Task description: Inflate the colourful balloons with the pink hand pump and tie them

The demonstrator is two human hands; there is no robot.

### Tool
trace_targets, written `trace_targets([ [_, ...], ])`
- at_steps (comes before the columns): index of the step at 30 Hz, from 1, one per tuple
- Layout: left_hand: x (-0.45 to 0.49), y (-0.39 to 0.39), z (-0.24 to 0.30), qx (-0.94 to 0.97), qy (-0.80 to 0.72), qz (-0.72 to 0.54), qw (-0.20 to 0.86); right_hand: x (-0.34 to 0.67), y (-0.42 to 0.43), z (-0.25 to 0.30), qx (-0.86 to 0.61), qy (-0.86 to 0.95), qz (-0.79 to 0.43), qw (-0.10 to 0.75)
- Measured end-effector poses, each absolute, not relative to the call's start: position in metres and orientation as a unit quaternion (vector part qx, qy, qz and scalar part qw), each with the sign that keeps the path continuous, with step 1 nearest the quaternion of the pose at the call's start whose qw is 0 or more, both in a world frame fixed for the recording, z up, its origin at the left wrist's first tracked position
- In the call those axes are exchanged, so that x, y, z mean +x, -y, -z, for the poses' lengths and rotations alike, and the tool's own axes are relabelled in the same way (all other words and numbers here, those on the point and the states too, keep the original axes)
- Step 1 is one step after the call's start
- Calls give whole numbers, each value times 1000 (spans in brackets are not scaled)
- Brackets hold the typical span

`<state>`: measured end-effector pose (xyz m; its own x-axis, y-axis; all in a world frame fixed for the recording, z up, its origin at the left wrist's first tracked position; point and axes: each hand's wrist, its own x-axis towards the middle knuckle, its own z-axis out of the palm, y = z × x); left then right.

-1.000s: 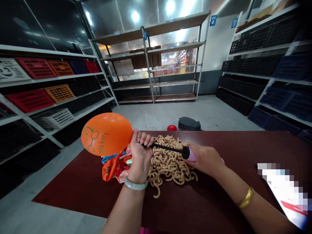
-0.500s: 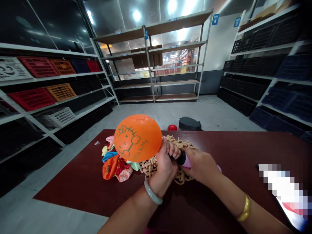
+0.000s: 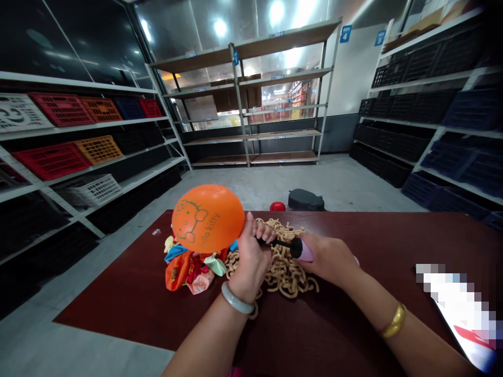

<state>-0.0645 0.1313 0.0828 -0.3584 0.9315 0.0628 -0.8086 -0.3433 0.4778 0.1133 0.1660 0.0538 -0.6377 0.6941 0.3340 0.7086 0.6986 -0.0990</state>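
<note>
An inflated orange balloon [image 3: 208, 219] with a cartoon print and lettering rises from my left hand [image 3: 254, 248]. That hand is closed around the balloon's neck and the black end of a hand pump [image 3: 305, 250]; the exact join is hidden by my fingers. My right hand [image 3: 330, 259] is wrapped round the pump's lilac body. Between my hands a stretch of black rod shows. Below the balloon lie several limp balloons [image 3: 183, 269] in mixed colours. A heap of tan, knobbly cord-like pieces [image 3: 288, 272] is on the table under the pump.
The dark red table [image 3: 373, 235] spans the front. A phone-like device [image 3: 458, 319], partly blurred out, lies at right. Beyond the table are a red round object [image 3: 277, 206] and a dark grey object [image 3: 306, 199] on the floor. Shelves with crates [image 3: 51, 159] line the sides.
My left hand and the balloon have moved left, away from my right hand. The pump's black rod is now drawn out between the hands. My right hand has barely shifted.
</note>
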Motion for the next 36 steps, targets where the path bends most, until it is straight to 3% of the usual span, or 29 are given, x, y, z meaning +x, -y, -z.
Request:
trace_targets([
  [9,-125,-132,-96,213,-115,-834,495,130,-180,-51,-401,898,68,168],
  [24,-29,-118,-80,198,-171,-783,565,108,-144,-59,-386,897,46,211],
  [36,-52,-128,-82,231,-213,-774,550,111,-157,-54,-412,893,49,176],
])
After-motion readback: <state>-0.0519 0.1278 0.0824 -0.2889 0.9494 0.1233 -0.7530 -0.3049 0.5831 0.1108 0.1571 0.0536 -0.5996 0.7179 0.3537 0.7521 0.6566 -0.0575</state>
